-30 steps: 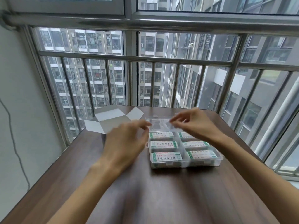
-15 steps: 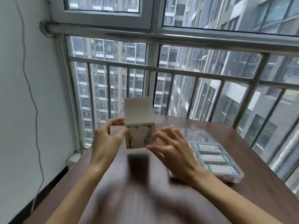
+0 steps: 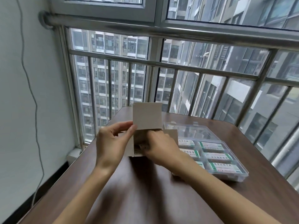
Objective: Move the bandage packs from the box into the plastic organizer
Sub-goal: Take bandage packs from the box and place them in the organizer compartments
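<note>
Box (image 3: 146, 120) on desk (image 3: 145, 191), flaps up. L hand (image 3: 111, 143) pinches a flap; R hand (image 3: 159, 147) reaches into box, fingers hidden, grip can't tell. Packs (image 3: 213, 145) in organizer (image 3: 226, 175), right of box.

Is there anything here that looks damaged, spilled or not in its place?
Nothing stands out. The left hand holds the box by a flap, the right hand reaches inside, and the bandage packs lie neatly in the plastic organizer.

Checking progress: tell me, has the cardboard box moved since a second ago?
Yes. The cardboard box now sits nearer, right beside the plastic organizer, tipped toward the camera.
</note>
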Tool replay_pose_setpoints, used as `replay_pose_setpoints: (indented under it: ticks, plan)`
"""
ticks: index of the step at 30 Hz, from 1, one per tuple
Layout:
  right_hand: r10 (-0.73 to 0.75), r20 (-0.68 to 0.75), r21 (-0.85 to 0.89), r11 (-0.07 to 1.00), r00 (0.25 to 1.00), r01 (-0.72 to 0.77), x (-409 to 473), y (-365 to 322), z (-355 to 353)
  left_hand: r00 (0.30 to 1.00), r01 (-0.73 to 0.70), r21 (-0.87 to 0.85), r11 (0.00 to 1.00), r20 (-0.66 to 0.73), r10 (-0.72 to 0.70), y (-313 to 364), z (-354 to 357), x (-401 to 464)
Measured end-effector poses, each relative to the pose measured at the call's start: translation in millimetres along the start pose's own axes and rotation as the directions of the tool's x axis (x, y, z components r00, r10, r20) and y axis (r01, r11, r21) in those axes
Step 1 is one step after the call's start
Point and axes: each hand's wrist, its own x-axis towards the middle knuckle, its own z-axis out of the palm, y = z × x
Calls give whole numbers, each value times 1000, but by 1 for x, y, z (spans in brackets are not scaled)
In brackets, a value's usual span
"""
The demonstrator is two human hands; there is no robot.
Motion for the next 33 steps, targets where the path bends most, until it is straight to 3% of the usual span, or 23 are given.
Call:
replay_pose_setpoints:
  ticks: [4,7,11,14,17,19,22,25,29,33]
  plan:
    - [9,223,69,997,975,-25,6,-3,0,999,-32,0,999,13,32,1,1,-2]
    - [-122,406,201,979,906,42,4,-4,-2,1000,-11,-27,1000,-9,11,-1,2,-4]
    - [-267,479,373,924,836,81,-5,0,-14,1000,-29,-20,999,-8,28,-2,0,-4]
    - [-257,430,267,952,865,150,-11,6,-8,999,-49,-16,999,-14,49,-2,0,-4]
    - [-293,158,26,956,943,292,-16,12,4,996,-66,4,998,-51,67,-3,-1,-4]
    - [-349,8,71,935,937,347,-18,16,8,993,-89,15,996,-74,90,-3,-2,-6]
    - [-334,-83,182,921,939,344,-19,22,4,988,-122,35,992,-93,125,-1,-1,-9]
    - [-332,-101,305,887,938,347,-18,28,-4,985,-126,34,991,-110,129,1,-2,-7]
    - [-353,-55,573,755,934,319,-20,31,-24,990,-105,17,994,-96,107,5,-3,-2]
    - [-427,108,718,658,898,227,-17,37,-47,990,-124,27,992,-60,125,9,-3,4]
